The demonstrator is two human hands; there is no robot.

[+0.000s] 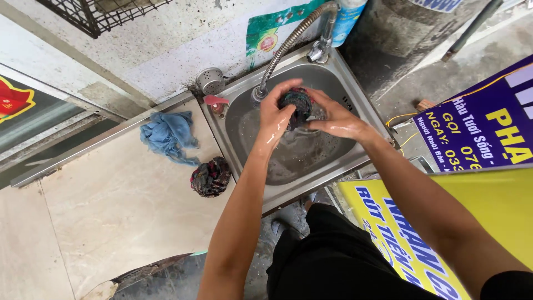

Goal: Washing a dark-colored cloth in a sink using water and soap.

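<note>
Black-clothed lap and both bare forearms fill the bottom of the view, with a yellow sign [499,216] pressed against the right forearm and a purple sign [483,128] just beyond it, to the right of the hands. Left of the arms stretches a pale counter [100,211]. Directly under the hands sits a steel sink [338,161], wet inside, its flexible hose tap [288,44] arching down from the far rim to just beyond the left hand.

On the counter, left of the left hand, lies a crumpled blue cloth [166,136], and nearer the person, just beside the left forearm, a wadded dark patterned rag [211,176]. A small perforated metal cup [211,81] stands past the sink's far left corner.

Over the basin, the left hand [273,119] and right hand [338,121] both curl tightly around a dark wet cloth [297,104], fingers closed on it from either side, squeezing it between them above the sink.
</note>
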